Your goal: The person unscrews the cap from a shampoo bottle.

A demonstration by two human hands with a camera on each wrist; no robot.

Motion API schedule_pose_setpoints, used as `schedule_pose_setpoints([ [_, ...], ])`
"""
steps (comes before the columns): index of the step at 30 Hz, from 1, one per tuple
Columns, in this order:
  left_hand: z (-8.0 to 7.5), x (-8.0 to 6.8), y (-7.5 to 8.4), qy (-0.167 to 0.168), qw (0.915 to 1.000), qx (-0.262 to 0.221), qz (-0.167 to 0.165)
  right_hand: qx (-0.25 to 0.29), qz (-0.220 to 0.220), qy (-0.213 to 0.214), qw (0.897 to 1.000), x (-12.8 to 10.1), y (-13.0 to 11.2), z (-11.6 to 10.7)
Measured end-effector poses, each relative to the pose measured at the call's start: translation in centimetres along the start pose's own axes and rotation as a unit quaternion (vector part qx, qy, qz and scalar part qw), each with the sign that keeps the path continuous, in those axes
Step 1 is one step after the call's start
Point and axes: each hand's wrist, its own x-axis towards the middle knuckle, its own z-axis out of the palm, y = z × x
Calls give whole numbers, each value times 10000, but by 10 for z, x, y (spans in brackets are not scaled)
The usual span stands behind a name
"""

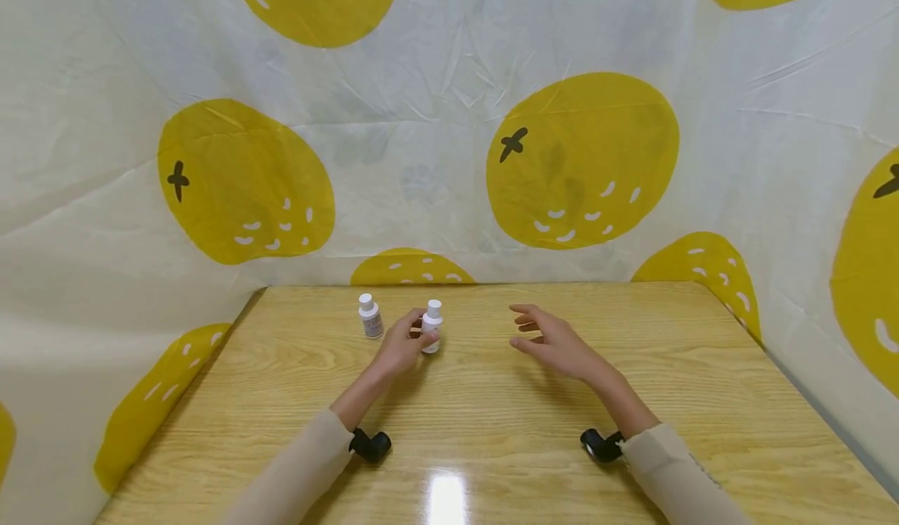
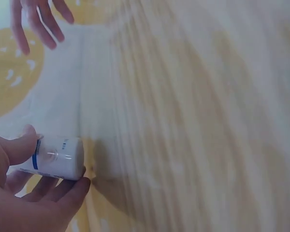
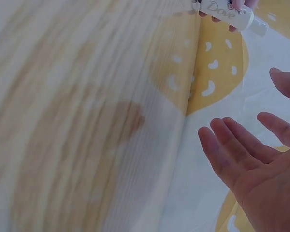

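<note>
White bottle (image 1: 431, 326) with a white cap stands upright on the tabletop (image 1: 492, 400), far centre-left. The right wrist view shows "Dove" lettering on it (image 3: 227, 10); the left wrist view shows a blue band on its label (image 2: 55, 157). Left hand (image 1: 402, 347) is clamped on it, thumb on one side and fingers curled round the other, coming in from the bottle's 7 o'clock. The base looks to be on the wood; can't tell if it's lifted.

Right hand (image 1: 551, 340) is at the bottle's 3 o'clock, well apart from it, fingers spread and relaxed, holding nothing, palm facing left and just above the surface.

Tabletop is light wood-grain laminate, glossy, with a lamp glare at the near edge. Walls are a creased white cloth backdrop (image 1: 435, 143) printed with big yellow oranges, draped on three sides down to the table edge.

Second bottle (image 1: 369, 316), also small, white and capped, stands upright at 9 o'clock of the held one, near but not touching, untouched by either hand. Black wrist cameras (image 1: 370, 444) sit on both forearms over beige sleeves. Nothing lies between the two hands.
</note>
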Motion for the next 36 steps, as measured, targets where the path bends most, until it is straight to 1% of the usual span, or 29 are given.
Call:
schedule_pose_setpoints([
  [5,8,-6,9,-44,9999,-8,92,138,-32,-79,9999,2,-6,1],
  [12,18,-14,19,-263,9991,69,319,331,-52,-65,9994,7,-12,4],
  [19,26,-19,21,-459,9975,298,442,427,-11,-80,9991,12,-19,9],
  [23,30,-19,22,-514,9966,390,503,437,-27,-95,9990,14,-21,11],
  [27,32,-20,23,-518,9959,463,585,471,-31,-77,9989,16,-22,13],
  [31,34,-21,24,-498,9955,546,590,456,-44,-70,9989,18,-23,15],
  [36,35,-22,25,-495,9952,667,515,288,-49,-53,9996,20,-24,17],
])
